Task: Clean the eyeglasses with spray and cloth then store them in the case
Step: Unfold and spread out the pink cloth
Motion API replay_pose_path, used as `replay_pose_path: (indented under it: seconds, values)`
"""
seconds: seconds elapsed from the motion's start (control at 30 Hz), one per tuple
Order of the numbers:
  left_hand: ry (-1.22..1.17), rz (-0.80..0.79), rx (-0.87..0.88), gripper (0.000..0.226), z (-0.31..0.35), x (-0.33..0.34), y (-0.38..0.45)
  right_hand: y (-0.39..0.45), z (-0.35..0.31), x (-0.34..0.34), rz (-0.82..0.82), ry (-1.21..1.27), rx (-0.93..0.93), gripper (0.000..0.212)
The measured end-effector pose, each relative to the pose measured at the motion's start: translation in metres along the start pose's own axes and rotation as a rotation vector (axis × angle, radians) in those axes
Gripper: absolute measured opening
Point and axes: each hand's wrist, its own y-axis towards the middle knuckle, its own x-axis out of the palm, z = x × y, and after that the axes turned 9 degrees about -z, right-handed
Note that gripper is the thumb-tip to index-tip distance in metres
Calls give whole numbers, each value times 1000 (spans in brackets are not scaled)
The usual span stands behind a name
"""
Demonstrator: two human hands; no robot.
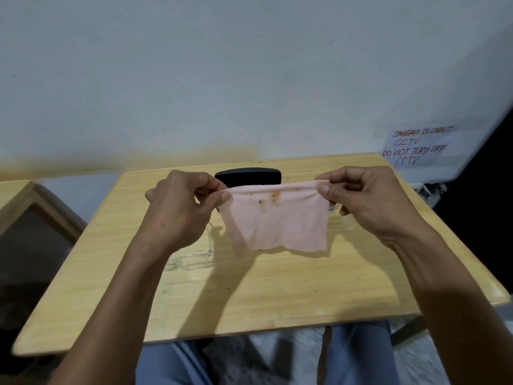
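A pink cloth with brown stains hangs stretched between my two hands above the wooden table. My left hand pinches its upper left corner and my right hand pinches its upper right corner. Clear-framed eyeglasses lie on the table below my left wrist, one temple pointing away from me. A black case sits shut at the table's far side, partly hidden behind the cloth. A small clear item with a coloured label peeks out behind my right hand; I cannot tell what it is.
A white wall rises right behind the table. A handwritten paper notice hangs at the right. A wooden-framed chair or second table stands to the left. My knees in blue trousers show under the near edge.
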Motion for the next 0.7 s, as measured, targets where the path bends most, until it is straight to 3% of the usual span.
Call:
replay_pose_path:
  seconds: [0.2, 0.3, 0.4, 0.53, 0.6, 0.7]
  values:
    - [59, 68, -22, 12, -2, 7, 13, 13, 1, 3, 10, -55, -3, 8]
    - [68, 153, 30, 13, 0, 7, 13, 18, 4, 5, 100, -63, -49, 14]
    - [185, 139, 122, 11, -3, 13, -8, 0, 13, 7, 124, -236, -96, 16]
    - [357, -4, 172, 11, -32, 51, -57, -42, 46, 18, -24, -497, 25, 8]
    - [348, -92, 125, 10, -48, 73, -79, -56, 67, 23, -131, -615, 122, 10]
    - [250, -107, 95, 23, -58, 94, -97, -70, 89, 25, -184, -630, 77, 10]
